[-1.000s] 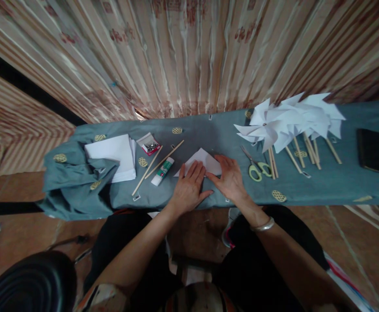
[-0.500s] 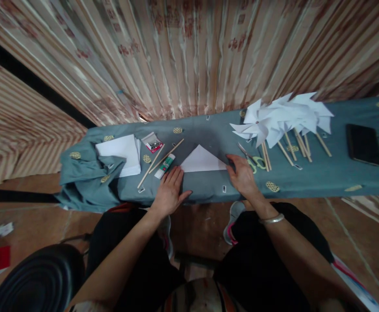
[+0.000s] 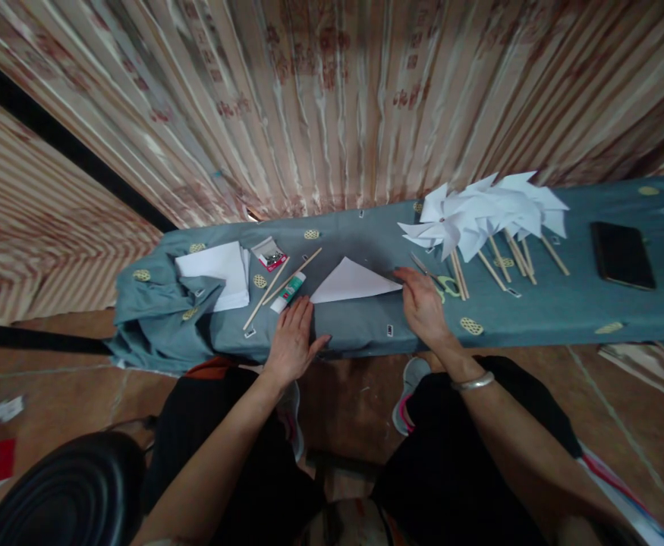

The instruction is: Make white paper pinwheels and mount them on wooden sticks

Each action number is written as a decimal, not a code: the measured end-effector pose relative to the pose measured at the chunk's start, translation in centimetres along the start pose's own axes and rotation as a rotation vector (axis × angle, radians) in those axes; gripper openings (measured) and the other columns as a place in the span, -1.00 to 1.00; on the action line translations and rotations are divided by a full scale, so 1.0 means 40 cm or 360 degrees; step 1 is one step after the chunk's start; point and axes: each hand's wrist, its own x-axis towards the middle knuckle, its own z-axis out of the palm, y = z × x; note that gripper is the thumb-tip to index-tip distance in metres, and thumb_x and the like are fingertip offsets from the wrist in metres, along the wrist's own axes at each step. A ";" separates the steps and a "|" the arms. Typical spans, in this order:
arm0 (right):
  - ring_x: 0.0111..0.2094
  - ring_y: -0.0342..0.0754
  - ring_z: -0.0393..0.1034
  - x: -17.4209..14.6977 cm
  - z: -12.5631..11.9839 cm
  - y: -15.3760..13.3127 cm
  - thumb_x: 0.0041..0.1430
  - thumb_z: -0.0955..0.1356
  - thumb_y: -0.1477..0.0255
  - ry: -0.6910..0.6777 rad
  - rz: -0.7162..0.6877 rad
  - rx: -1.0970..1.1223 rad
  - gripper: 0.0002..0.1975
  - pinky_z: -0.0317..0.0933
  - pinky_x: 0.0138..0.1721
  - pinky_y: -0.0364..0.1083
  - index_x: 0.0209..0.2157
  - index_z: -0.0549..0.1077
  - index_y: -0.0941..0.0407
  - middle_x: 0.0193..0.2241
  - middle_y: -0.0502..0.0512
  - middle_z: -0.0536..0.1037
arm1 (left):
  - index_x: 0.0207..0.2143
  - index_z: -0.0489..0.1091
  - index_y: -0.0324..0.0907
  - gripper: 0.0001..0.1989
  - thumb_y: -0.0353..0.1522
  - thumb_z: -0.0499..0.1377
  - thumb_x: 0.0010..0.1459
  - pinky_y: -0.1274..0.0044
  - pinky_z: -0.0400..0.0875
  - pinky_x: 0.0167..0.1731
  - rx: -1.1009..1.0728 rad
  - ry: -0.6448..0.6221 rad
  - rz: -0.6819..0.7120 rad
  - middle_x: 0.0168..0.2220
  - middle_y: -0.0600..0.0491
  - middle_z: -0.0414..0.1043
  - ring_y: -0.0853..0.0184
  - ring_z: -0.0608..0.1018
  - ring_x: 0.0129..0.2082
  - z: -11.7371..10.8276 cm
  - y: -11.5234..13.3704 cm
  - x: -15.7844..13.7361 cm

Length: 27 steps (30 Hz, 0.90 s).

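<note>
Loosely spread left hand [image 3: 291, 341], curled right hand [image 3: 424, 306], both touching folded paper [image 3: 353, 283]

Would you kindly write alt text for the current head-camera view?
A person's left hand and right hand touch opposite corners of a folded white paper on a grey-blue cloth. To the left lie a glue stick, two sticks and stacked paper; to the right, green-handled scissors, paper pinwheels and a dark object.
</note>
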 end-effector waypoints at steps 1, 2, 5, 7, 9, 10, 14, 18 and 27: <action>0.06 0.09 0.38 0.003 -0.004 0.000 0.24 0.12 0.51 0.0016 0.0007 0.0025 -0.60 0.20 0.15 0.11 -0.03 0.47 0.19 0.00 0.28 0.53 | 0.25 0.09 -0.42 -0.31 -0.05 -0.03 0.29 0.15 0.14 0.23 -0.0001 -0.0005 0.0001 0.28 -0.36 0.14 0.00 0.20 0.31 0.000 0.000 0.000; 0.03 0.07 0.40 0.007 -0.008 0.001 0.23 0.12 0.52 0.0029 0.0031 0.0052 -0.59 0.23 0.12 0.10 -0.03 0.47 0.19 -0.03 0.26 0.55 | 0.25 0.09 -0.43 -0.30 -0.05 -0.03 0.29 0.15 0.14 0.23 -0.0003 -0.0012 0.0003 0.28 -0.37 0.13 0.00 0.20 0.31 -0.001 -0.001 0.000; -0.09 0.04 0.47 0.016 -0.013 0.008 0.22 0.12 0.51 0.0050 0.0124 0.0118 -0.61 0.30 0.03 0.07 -0.08 0.49 0.15 -0.14 0.20 0.60 | 0.26 0.09 -0.41 -0.31 -0.06 -0.03 0.29 0.13 0.13 0.23 -0.0021 -0.0017 0.0002 0.29 -0.36 0.13 -0.01 0.20 0.31 -0.002 -0.003 0.000; -0.07 0.06 0.46 0.019 -0.009 0.011 0.23 0.15 0.46 0.0036 0.0103 0.0107 -0.65 0.28 0.05 0.08 -0.14 0.51 0.14 -0.13 0.21 0.59 | 0.26 0.09 -0.39 -0.32 -0.07 -0.02 0.29 0.12 0.13 0.23 -0.0034 -0.0014 -0.0006 0.29 -0.35 0.13 -0.01 0.20 0.31 -0.001 -0.004 0.000; 0.01 0.11 0.42 0.018 0.001 0.011 0.22 0.22 0.39 -0.0016 0.0051 0.0032 -0.71 0.24 0.11 0.10 -0.21 0.54 0.15 -0.06 0.27 0.56 | 0.26 0.10 -0.39 -0.32 -0.07 -0.02 0.29 0.13 0.13 0.23 -0.0043 -0.0007 -0.0018 0.29 -0.34 0.14 -0.01 0.21 0.30 0.000 -0.004 0.001; 0.04 0.14 0.40 0.017 0.007 0.009 0.20 0.26 0.37 -0.0057 0.0034 -0.0013 -0.73 0.21 0.12 0.12 -0.24 0.55 0.17 -0.03 0.30 0.53 | 0.25 0.11 -0.39 -0.32 -0.06 -0.02 0.29 0.13 0.12 0.23 -0.0044 -0.0006 -0.0025 0.29 -0.34 0.14 -0.02 0.21 0.30 0.001 -0.003 0.001; 0.07 0.19 0.38 0.013 0.027 0.000 0.11 0.36 0.35 -0.0203 0.0073 -0.0095 -0.79 0.20 0.14 0.13 -0.26 0.56 0.14 0.04 0.30 0.49 | 0.25 0.11 -0.41 -0.32 -0.08 -0.01 0.29 0.15 0.11 0.24 -0.0046 -0.0008 -0.0039 0.29 -0.33 0.13 -0.01 0.20 0.31 0.003 -0.003 0.000; 0.08 0.17 0.38 0.017 0.032 0.001 0.03 0.41 0.36 -0.0220 0.0211 0.0044 -0.82 0.18 0.15 0.12 -0.30 0.55 0.12 0.06 0.28 0.48 | 0.26 0.10 -0.43 -0.32 -0.09 0.00 0.28 0.14 0.11 0.25 -0.0066 -0.0013 -0.0051 0.30 -0.35 0.12 -0.01 0.18 0.32 0.005 -0.004 -0.001; -0.01 0.09 0.43 0.051 0.012 0.047 -0.09 0.44 0.32 -0.0257 0.0448 0.0739 -0.87 0.19 0.09 0.10 -0.52 0.49 0.08 -0.06 0.17 0.56 | 0.23 0.15 -0.40 -0.35 -0.12 0.07 0.26 0.13 0.07 0.26 -0.0220 -0.0023 -0.0088 0.29 -0.35 0.12 -0.01 0.19 0.31 -0.002 -0.004 0.005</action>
